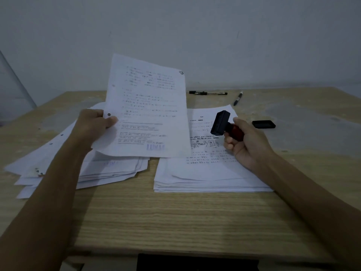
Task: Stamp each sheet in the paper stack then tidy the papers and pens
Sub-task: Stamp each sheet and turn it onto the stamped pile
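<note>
Wooden desk [175, 212] against a pale wall, papers being stamped.
A stamped sheet [146, 106] is pinched aloft by the left hand [93, 124]; a red-handled stamp [224, 125] is gripped by the right hand [248, 141] over the neat paper stack [211, 177]. Loose stamped sheets [109, 169] lie at nine o'clock, pens [208, 93] at twelve.

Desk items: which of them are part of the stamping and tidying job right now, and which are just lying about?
In the job:
- stamped sheet, held up by the left hand
- stamp, gripped by the right hand
- right paper stack
- loose left pile
- ink pad
- pens, marker, to tidy later

Lying about:
- dark object at the desk's near edge
</note>
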